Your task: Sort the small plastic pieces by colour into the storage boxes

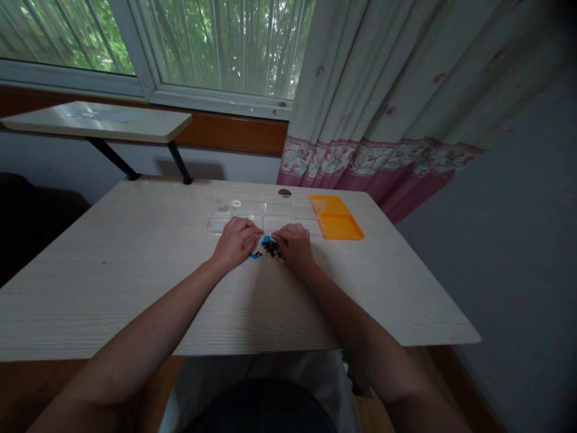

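Observation:
A small pile of tiny blue, black and tan pieces point(271, 246) lies on the table between my two hands; they look like little building bricks, too small to tell for sure. On its left side my left hand point(235, 242) is bent with thumb and forefinger close together. My right hand point(295, 246) curls in from the other side, its fingertips at the pile's edge. Whatever either hand pinches is too small to make out. A few blue pieces point(255, 255) lie apart, just below my left fingertips. Behind the hands sits a clear plastic divided tray point(277, 209), partly covered by them.
An orange two-part tray point(345, 227) lies at the right, against the clear tray's end. The pale wooden table point(135, 264) has a raised shelf point(148, 126) on black legs at back left. A round dark hole point(285, 193) is near the back edge, by the curtain point(333, 150).

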`<action>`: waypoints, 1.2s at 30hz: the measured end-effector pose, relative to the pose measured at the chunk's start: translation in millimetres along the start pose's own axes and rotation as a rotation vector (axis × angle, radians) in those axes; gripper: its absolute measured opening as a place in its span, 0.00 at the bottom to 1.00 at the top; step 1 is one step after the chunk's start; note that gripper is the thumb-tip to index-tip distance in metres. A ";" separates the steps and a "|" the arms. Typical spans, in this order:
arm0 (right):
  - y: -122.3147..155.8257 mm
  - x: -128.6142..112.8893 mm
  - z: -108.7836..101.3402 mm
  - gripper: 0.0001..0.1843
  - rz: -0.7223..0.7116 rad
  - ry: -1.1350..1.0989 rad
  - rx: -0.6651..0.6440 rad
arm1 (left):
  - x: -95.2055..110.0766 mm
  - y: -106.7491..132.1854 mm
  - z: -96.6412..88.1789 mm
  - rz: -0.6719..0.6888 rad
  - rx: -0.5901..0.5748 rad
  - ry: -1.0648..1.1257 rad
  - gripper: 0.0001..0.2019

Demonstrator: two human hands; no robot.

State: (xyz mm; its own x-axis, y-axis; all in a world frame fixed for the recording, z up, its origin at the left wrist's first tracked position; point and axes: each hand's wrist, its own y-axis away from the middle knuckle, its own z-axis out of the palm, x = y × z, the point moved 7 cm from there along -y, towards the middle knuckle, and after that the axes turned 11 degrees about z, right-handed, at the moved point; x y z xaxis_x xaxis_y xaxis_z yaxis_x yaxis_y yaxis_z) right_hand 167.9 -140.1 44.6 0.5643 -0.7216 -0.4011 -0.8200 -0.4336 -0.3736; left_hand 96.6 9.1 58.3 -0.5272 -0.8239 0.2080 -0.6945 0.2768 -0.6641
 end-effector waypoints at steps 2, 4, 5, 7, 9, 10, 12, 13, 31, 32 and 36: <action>-1.7 3.7 -0.3 0.11 0.004 -0.188 0.007 | 1.1 -0.5 -0.1 0.006 -0.006 0.004 0.11; -2.2 2.3 -1.0 0.13 -0.026 -0.351 0.003 | 3.0 -1.4 -1.2 0.011 0.000 0.009 0.11; -2.1 0.7 -1.6 0.14 -0.037 -0.417 0.001 | 4.2 -1.9 -2.0 0.014 0.005 0.009 0.12; -1.5 -3.3 -2.0 0.17 -0.043 -0.509 -0.015 | 6.8 -2.8 -3.2 0.020 0.009 0.003 0.14; -0.3 -8.0 -1.1 0.18 -0.043 -0.544 -0.046 | 8.6 -3.1 -4.0 0.021 0.008 -0.010 0.14; 0.4 -10.4 -0.3 0.19 -0.043 -0.545 -0.064 | 9.0 -3.0 -4.2 0.021 0.007 -0.016 0.14; 1.6 -14.1 1.0 0.21 -0.038 -0.532 -0.088 | 8.9 -2.6 -4.5 0.021 0.006 -0.024 0.13; 2.0 -15.1 1.6 0.22 -0.030 -0.523 -0.096 | 8.7 -2.4 -4.4 0.024 0.004 -0.025 0.12; 0.8 1.2 -8.0 0.07 -0.052 0.142 -0.081 | -12.3 -0.1 -16.6 -0.087 0.101 -0.022 0.10; 1.3 -0.6 -7.6 0.08 -0.073 0.158 -0.086 | -14.2 0.2 -17.2 -0.099 0.103 -0.025 0.10; 2.9 -5.0 -8.4 0.07 -0.110 0.213 -0.080 | -22.5 1.8 -19.7 -0.144 0.109 -0.040 0.10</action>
State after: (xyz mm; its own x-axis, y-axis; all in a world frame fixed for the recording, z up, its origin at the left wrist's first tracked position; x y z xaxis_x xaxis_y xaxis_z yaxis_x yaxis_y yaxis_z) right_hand 161.9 -142.3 52.6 0.6250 -0.7611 -0.1734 -0.7642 -0.5514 -0.3344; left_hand 97.6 37.9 66.6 -0.4050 -0.8705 0.2796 -0.7029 0.1009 -0.7041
